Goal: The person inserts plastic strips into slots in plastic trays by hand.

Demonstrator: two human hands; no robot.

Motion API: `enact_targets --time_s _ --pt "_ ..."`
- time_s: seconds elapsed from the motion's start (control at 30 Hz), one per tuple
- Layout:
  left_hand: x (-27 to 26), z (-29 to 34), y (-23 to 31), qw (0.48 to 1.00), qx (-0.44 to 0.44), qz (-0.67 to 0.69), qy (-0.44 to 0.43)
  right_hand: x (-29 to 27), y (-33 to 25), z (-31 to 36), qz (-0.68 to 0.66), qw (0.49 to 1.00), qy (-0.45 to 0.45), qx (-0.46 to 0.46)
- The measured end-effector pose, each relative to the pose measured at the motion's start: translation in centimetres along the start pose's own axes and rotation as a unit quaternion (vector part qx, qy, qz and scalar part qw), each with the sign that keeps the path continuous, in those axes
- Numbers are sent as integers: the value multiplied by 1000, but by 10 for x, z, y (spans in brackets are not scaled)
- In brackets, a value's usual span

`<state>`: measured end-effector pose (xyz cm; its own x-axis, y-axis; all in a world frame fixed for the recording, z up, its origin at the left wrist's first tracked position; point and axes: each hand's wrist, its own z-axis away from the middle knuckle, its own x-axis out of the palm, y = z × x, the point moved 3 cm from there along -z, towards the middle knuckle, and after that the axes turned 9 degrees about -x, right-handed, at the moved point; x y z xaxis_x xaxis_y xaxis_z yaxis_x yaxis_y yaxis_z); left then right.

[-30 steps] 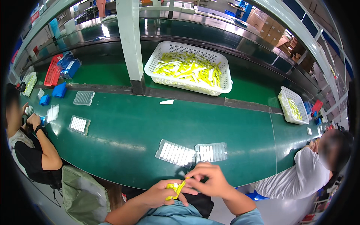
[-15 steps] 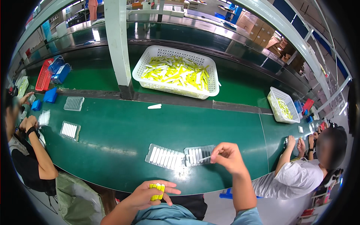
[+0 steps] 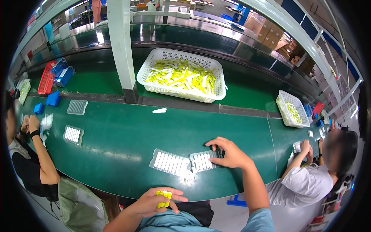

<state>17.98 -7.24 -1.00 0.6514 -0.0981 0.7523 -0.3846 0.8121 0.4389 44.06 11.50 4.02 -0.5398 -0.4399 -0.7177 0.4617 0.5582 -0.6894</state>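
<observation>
Workroom: from my end I see one co-worker (image 3: 40,158) at 9 o'clock, another (image 3: 309,176) near 3.
Green bench (image 3: 116,127): a smooth, hard top with a patch of glare at its near edge.
White basket (image 3: 176,94): at 12 o'clock beyond the trays, heaped with yellow and white pieces.
Right hand (image 3: 230,153): the nearer one, curled over the 3 o'clock end of the right tray; I can't tell whether its fingertips pinch anything.
Left hand (image 3: 148,201): well apart, toward 7 o'clock from that tray, grasping a yellow bundle (image 3: 164,198).
Left tray (image 3: 154,159): clear, just beside the right one at 9 o'clock, lined with strips.
Right tray (image 3: 215,165): clear, part-filled.
White strips (image 3: 201,161): inside it, long axes about 11 to 5, lying toward 8 o'clock from my right grip.
</observation>
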Motion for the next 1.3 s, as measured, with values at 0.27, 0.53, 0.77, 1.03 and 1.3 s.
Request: enact_targets --time_s 0.27,0.53,0.77,1.03,1.3 --pt "0 5 1 1000 5 -5 4 3 13 -4 -72 996 -42 43" --pt "11 -2 8 1000 4 -24 -8 61 -93 16 -149 988 6 -33" --pt "16 -6 4 998 27 -48 21 95 -98 16 -112 990 -11 -88" --pt "8 -3 6 999 4 -42 -32 91 -87 14 -250 967 -25 -38" --pt "5 -2 -2 999 26 -22 -6 90 -93 15 -152 985 -7 -82"
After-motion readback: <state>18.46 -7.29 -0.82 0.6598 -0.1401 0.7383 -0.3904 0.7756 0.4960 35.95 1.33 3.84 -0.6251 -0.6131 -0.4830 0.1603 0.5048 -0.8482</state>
